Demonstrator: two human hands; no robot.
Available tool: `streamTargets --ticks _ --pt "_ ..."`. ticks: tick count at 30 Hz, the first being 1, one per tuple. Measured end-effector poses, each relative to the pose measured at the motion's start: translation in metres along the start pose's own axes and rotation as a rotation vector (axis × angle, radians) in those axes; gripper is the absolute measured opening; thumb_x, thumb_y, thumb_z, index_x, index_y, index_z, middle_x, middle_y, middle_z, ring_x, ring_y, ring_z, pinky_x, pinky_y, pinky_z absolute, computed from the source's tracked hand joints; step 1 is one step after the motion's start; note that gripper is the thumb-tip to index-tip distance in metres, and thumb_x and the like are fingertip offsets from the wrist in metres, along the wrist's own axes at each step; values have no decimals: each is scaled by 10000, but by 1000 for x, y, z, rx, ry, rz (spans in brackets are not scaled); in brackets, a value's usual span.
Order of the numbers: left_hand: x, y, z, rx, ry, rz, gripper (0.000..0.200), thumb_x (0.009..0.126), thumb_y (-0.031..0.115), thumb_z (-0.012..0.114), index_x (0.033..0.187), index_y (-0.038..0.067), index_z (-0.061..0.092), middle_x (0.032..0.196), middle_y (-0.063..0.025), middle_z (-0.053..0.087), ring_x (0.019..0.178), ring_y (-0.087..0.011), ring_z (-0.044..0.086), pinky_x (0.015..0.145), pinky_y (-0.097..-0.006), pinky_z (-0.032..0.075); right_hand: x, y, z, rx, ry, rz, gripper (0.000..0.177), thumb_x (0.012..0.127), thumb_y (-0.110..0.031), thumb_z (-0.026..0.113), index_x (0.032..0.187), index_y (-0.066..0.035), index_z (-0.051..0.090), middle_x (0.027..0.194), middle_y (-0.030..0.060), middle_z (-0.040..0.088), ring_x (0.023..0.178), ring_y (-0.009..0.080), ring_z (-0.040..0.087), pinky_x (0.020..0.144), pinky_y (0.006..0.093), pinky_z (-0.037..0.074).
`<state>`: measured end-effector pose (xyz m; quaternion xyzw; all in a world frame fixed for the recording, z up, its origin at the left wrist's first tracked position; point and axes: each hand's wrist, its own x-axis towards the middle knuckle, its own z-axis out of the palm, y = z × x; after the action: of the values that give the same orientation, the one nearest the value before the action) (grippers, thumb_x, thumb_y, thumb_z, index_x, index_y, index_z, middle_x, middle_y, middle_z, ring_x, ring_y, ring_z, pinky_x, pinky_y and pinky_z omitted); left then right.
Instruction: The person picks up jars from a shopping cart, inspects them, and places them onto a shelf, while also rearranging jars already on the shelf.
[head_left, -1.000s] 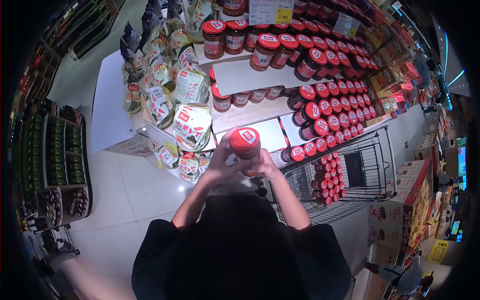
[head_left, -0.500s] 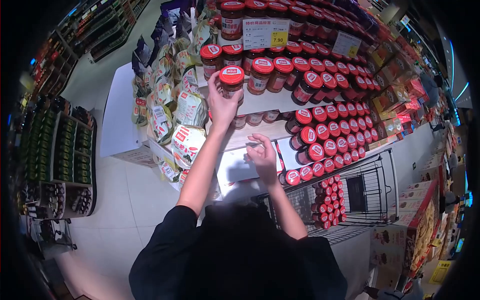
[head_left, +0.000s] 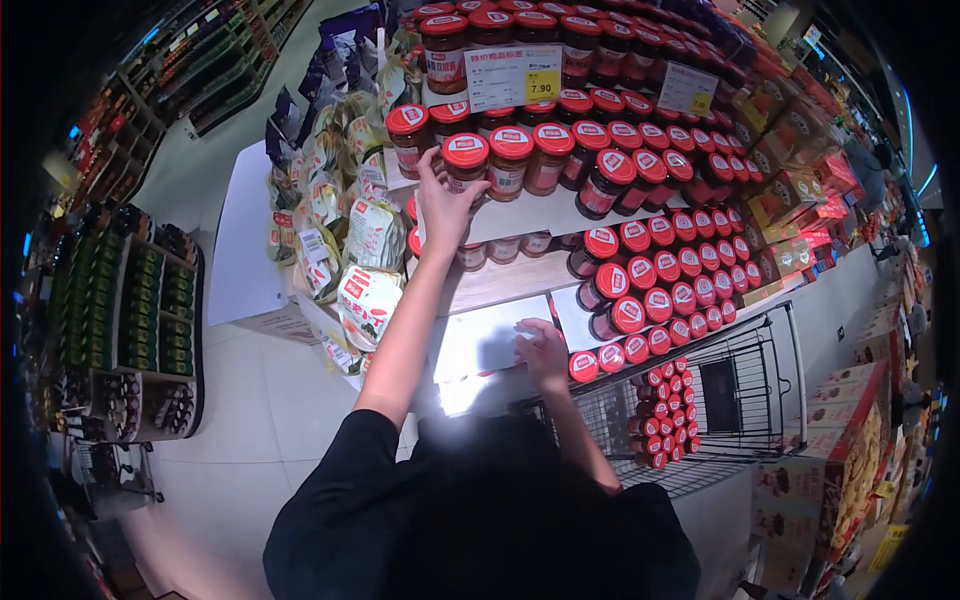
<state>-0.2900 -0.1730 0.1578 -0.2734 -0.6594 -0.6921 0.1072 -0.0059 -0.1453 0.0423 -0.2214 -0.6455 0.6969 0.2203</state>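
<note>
My left hand (head_left: 446, 208) is closed round a sauce jar (head_left: 465, 152) with a red lid, at the left end of a row on the white shelf. The jar is upright, right beside a similar red-lidded jar (head_left: 510, 145). Its lower part is partly covered by my fingers. My right hand (head_left: 541, 352) hovers over the low white shelf panel (head_left: 480, 340), fingers loosely bent and apart, with nothing seen in them. Several rows of jars (head_left: 627, 315) stand to its right on the lower steps.
White food pouches (head_left: 372, 300) hang in a stack at the left of the display. Price signs (head_left: 512, 75) stand among the upper jars. A wire shopping cart (head_left: 745, 390) holding several jars (head_left: 665, 415) is at the right. Stacked boxes (head_left: 800, 500) stand beyond it.
My left hand has brought the jar down onto the shelf, level with the neighbouring jars. My right hand has shifted slightly right and down. The view has tilted a little.
</note>
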Motion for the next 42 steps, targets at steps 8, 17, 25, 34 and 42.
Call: streamTargets --ticks 8,17,25,34,42 --pt "-18 3 -8 289 -8 134 1011 722 179 921 1494 -13 297 1426 -261 494 1272 -350 555 1055 -430 479 -16 -5 27 -78 -23 44 377 913 -51 717 1260 -24 573 1160 104 675 776 120 665 651 246 560" --pt "-166 53 -6 111 -247 267 581 846 25 724 1363 -16 463 1295 -232 538 1203 -397 530 1028 -455 442 -73 -6 0 -301 316 -94 351 855 -75 756 1187 -42 647 993 66 728 677 78 636 612 265 533" --pt "-331 42 53 -127 -1107 -104 354 909 56 653 1252 13 575 1096 -176 649 1042 -320 673 884 -390 554 -171 39 -63 -600 702 -185 323 831 -66 758 1140 -44 666 886 84 697 615 158 648 568 306 534" --pt "-460 -29 154 -40 -1782 -70 494 858 39 708 1326 21 553 1152 -222 661 1005 -362 694 847 -420 562 -292 118 -174 -621 980 215 323 857 -142 737 1153 -53 646 963 113 699 740 274 688 673 382 557" --pt "-541 -76 274 207 -1942 -67 673 828 112 715 1445 76 449 1317 -295 568 1262 -460 537 1078 -481 448 -325 189 -300 -703 989 354 423 871 -217 707 1244 -55 590 1067 157 654 912 365 680 762 459 550"
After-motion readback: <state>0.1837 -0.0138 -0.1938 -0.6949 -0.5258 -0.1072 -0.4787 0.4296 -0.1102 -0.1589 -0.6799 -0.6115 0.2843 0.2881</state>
